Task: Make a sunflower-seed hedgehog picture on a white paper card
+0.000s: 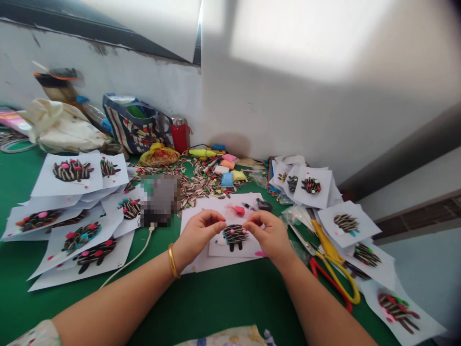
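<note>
A hedgehog picture point(236, 235) made of striped seeds, with pink dots, black legs and a pale face with blue trim, lies on a small white card point(218, 251). My left hand point(201, 234) hovers at the card's upper left, thumb and fingertips pinched together. Over the card's right side my right hand point(269, 235) is pinched the same way. Whatever lies between the fingertips of either hand is too small to make out. Under the card is a larger white sheet point(188, 216). Bagged red clay point(236, 210) and black clay point(264, 205) lie just beyond my hands.
Loose sunflower seeds point(196, 188) spread behind the sheet, near blue clay point(227, 180) and yellow clay point(239, 175). Hedgehog cards point(86, 187) are piled at left, more cards point(344, 223) at right. Scissors point(333, 269) lie right. A cabled, blurred device point(160, 199) stands left; a red flask point(179, 136) is behind.
</note>
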`<state>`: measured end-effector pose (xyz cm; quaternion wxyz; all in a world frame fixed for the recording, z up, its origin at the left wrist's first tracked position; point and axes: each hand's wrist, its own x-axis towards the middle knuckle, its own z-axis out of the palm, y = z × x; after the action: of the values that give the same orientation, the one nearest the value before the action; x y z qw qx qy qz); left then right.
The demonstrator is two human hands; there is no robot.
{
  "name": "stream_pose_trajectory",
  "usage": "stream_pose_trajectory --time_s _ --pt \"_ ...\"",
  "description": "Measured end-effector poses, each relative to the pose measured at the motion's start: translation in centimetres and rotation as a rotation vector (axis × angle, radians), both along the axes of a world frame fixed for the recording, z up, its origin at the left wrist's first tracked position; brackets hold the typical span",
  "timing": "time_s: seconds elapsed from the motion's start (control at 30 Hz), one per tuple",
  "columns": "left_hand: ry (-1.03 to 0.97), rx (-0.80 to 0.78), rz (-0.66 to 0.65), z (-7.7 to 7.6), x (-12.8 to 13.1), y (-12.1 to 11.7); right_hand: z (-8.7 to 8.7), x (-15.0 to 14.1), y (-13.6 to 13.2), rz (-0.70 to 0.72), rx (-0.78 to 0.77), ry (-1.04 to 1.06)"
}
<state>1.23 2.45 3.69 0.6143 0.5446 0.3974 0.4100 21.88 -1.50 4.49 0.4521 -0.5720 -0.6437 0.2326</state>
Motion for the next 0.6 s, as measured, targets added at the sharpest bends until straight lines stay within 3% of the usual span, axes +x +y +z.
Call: stream_pose_trajectory --time_s 0.13,0.37,0.6 --pt "0.036 -0.005 0.013 -0.01 0.12 0.03 0.24 0.13 0.13 -0.003 0.020 0.020" --pt "0.056 -0.038 0.016 0.21 0.22 -0.05 -0.46 -0.37 0.41 -0.028 -0.124 0.218" --pt "0.053 -0.023 0.008 0.02 0.11 -0.05 -0.47 -0.02 0.22 0.031 -0.107 0.173"
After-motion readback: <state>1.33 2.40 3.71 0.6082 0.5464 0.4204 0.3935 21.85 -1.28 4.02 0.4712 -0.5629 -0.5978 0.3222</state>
